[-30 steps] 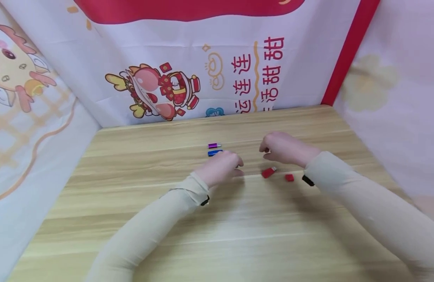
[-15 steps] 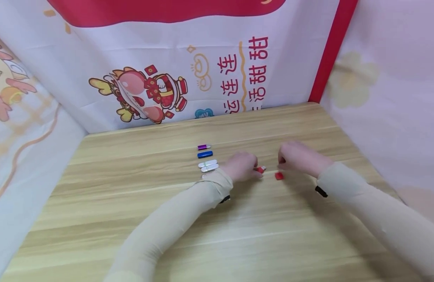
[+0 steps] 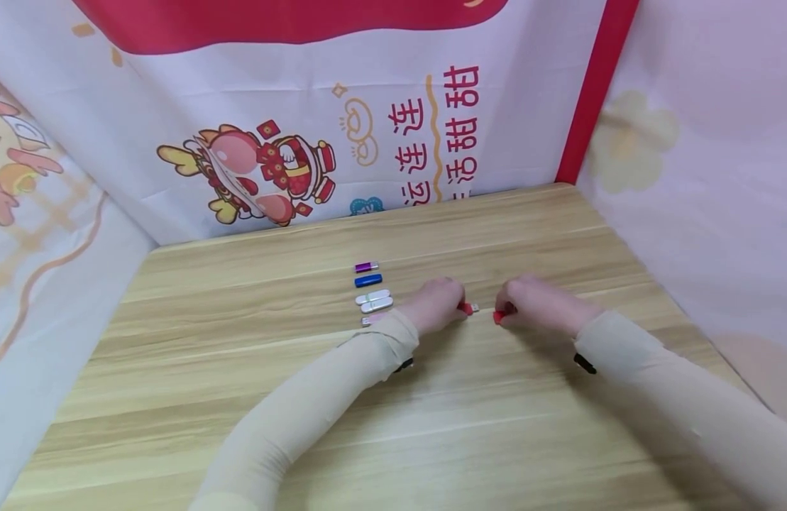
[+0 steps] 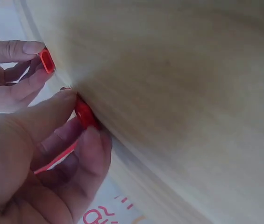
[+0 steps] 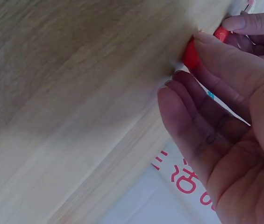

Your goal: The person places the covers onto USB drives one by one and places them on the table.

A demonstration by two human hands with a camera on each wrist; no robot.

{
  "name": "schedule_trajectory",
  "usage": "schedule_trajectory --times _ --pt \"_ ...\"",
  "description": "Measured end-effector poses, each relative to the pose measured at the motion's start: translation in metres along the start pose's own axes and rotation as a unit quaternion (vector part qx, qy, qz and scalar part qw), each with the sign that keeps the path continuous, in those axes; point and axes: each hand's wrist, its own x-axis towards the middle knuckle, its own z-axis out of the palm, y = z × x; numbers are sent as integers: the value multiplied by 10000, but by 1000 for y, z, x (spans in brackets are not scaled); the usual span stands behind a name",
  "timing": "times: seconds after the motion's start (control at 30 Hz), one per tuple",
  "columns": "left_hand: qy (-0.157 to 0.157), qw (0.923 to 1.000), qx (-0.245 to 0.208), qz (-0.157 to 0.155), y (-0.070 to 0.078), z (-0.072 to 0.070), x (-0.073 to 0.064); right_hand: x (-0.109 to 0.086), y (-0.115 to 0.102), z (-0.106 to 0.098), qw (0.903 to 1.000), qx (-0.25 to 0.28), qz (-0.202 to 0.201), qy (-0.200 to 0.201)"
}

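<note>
With thumb and fingertips my left hand pinches a red USB stick, its metal plug pointing right in the head view. My right hand pinches the small red cap between thumb and finger, hollow end facing the stick. A short gap separates cap and plug, both just above or on the wooden table. Part of the stick lies hidden behind the left fingers.
Left of the hands, a column of other sticks lies on the table: a purple USB stick, a blue stick, two white sticks and a pale pink USB stick, partly covered by the left sleeve. Printed cloth hangs behind.
Left hand moved right and took hold of the red USB stick, which lay loose on the table. Right hand lowered and picked up the red cap. The head view shifted slightly.
</note>
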Motion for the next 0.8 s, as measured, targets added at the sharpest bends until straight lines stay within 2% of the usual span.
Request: schedule_trajectory --times 0.13,0.3,0.4,0.57,0.7,0.8 --pt "-69 9997 157 194 -2 -2 -3 0 -2 1 9999 -34 93 28" --pt "-229 9995 -137 167 -7 -3 -8 1 -6 1 10000 41 55 61" --pt "-217 9992 -286 197 -9 -4 -13 1 -8 0 9998 157 -2 126" --pt "-26 9982 -509 331 -14 -9 -23 3 -15 -5 9980 162 -313 531" --pt "186 9970 -624 417 -15 -20 -37 4 -26 -10 9944 119 -601 860" --pt "376 9968 -529 472 -16 -29 -47 4 -37 -14 9916 102 -788 1020"
